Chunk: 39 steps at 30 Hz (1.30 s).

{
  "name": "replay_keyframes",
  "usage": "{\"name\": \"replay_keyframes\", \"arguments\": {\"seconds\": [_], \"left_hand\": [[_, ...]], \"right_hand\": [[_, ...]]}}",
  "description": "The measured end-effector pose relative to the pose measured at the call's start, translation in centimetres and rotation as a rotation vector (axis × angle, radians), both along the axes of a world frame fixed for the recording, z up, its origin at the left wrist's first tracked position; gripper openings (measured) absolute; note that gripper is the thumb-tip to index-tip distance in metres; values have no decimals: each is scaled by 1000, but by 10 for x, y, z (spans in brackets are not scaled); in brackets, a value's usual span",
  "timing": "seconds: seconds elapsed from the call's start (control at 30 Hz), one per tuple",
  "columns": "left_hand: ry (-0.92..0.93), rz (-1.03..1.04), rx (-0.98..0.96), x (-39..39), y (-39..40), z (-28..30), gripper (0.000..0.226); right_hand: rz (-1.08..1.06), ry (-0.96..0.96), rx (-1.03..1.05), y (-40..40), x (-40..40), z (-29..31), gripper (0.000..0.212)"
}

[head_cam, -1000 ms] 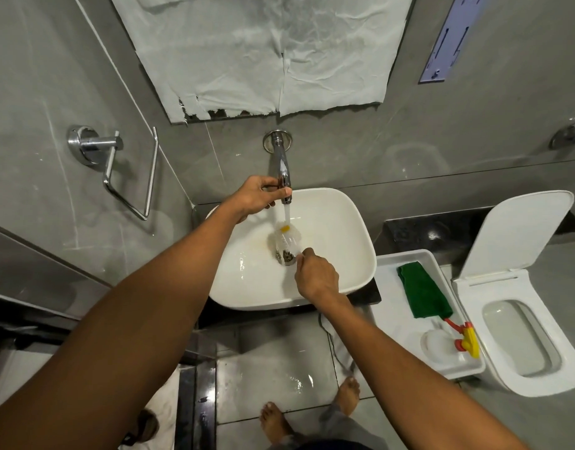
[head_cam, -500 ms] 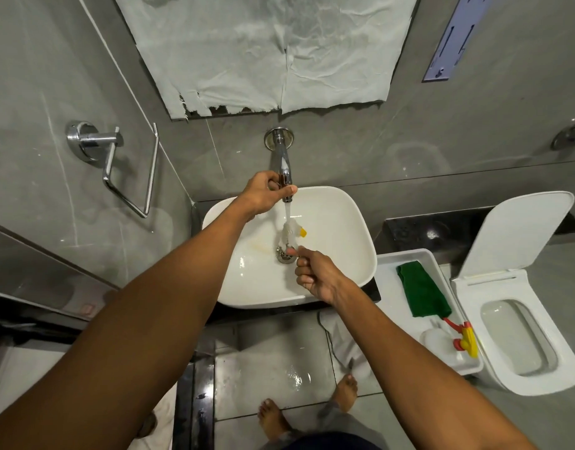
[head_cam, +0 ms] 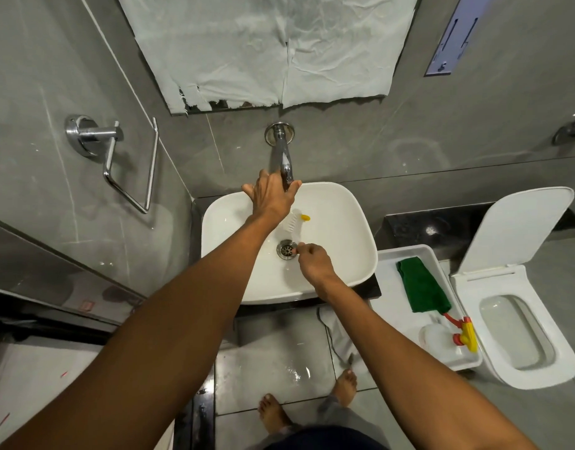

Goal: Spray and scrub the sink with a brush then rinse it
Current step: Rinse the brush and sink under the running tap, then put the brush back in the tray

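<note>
A white square sink [head_cam: 341, 228] sits under a chrome wall tap [head_cam: 282, 151], with a metal drain [head_cam: 286, 249] in its middle. My left hand [head_cam: 270, 195] grips the end of the tap spout. My right hand [head_cam: 313, 262] holds the handle of a white-bristled brush [head_cam: 291, 222] with a yellow tip; its head lies in the basin just beyond the drain. I see no stream of water from the spout. The spray bottle [head_cam: 440, 341], with a red and yellow trigger, lies in the white tray to the right.
A white tray [head_cam: 390, 287] right of the sink holds a green cloth [head_cam: 421, 284]. An open toilet [head_cam: 513, 323] stands at the far right. A chrome towel ring [head_cam: 130, 164] hangs on the left wall. My bare feet [head_cam: 307, 399] are on wet floor tiles below.
The brush head has moved from under the spout toward the back of the basin. My left hand has turned on the tap end, and the water stream seen earlier no longer shows.
</note>
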<state>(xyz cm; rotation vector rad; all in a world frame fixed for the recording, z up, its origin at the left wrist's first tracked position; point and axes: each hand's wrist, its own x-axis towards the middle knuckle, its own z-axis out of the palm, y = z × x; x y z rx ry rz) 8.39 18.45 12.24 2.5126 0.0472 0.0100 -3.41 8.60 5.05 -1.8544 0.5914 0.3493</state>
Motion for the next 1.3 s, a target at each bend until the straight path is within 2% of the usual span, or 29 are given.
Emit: {"name": "replay_keyframes", "arguments": {"seconds": [0.07,0.17,0.3,0.53,0.83,0.9,1.0,1.07,1.13,1.3], "left_hand": [[-6,-4,-9,1,2,0,34],[0,3,-33,0,2,0,36],[13,6,-35,0,2,0,38],[6,5,0,1,-2,-4,38],[-107,72,44,-4,-9,-18,36],[-167,142,28,-12,-14,-27,41],[-225,404,-91,-41,-33,-47,52],[-246,503,-188,-66,-54,-64,48],[-246,436,-165,-89,-76,-83,38],[-320,69,-21,-109,-119,-104,23]], "right_hand": [[66,-83,-234,2,-3,-2,45],[190,-97,-452,2,-2,-4,41],[213,-123,-580,4,1,-3,38],[237,-126,-576,14,5,-5,26],[249,-141,-518,-6,-1,-2,37],[213,-121,-514,-21,-2,-3,38],[174,-118,-512,-50,-9,-9,39],[146,-165,-499,-74,-13,-12,40],[104,-241,-483,-100,-16,-14,42],[-60,-391,-429,-164,-25,-21,41]]}}
